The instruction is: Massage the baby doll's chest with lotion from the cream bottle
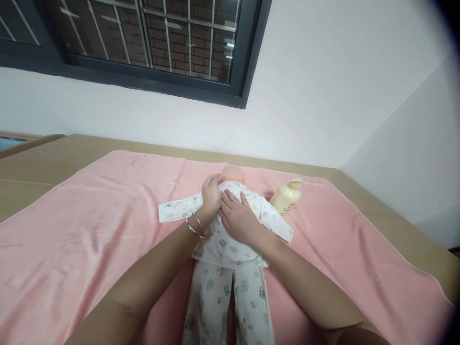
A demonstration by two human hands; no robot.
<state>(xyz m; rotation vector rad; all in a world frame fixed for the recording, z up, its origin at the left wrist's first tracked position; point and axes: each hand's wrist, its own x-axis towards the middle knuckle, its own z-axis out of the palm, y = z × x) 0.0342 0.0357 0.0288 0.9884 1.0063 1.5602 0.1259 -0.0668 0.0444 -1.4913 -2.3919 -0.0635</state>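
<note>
A baby doll (pixel 230 247) in white printed pyjamas lies lengthwise in front of me, its bald head (pixel 233 174) away from me and its sleeves spread to both sides. No face shows on it. My right hand (pixel 239 218) rests flat on the upper part of the pyjama top, fingers slightly apart. Beside the doll's neck and left-side shoulder is my left hand (pixel 211 194), turned on its edge with fingers stretched towards the head. Part of that palm is hidden from view. Thin silver bangles (pixel 195 225) circle my left wrist.
A pale yellow pump bottle (pixel 286 196) leans to the right of the doll. Under both lies a wrinkled pink blanket (pixel 136 191) on a wooden surface (pixel 86 148). Behind it rise a white wall (pixel 298 96) and a dark-framed barred window (pixel 246 62).
</note>
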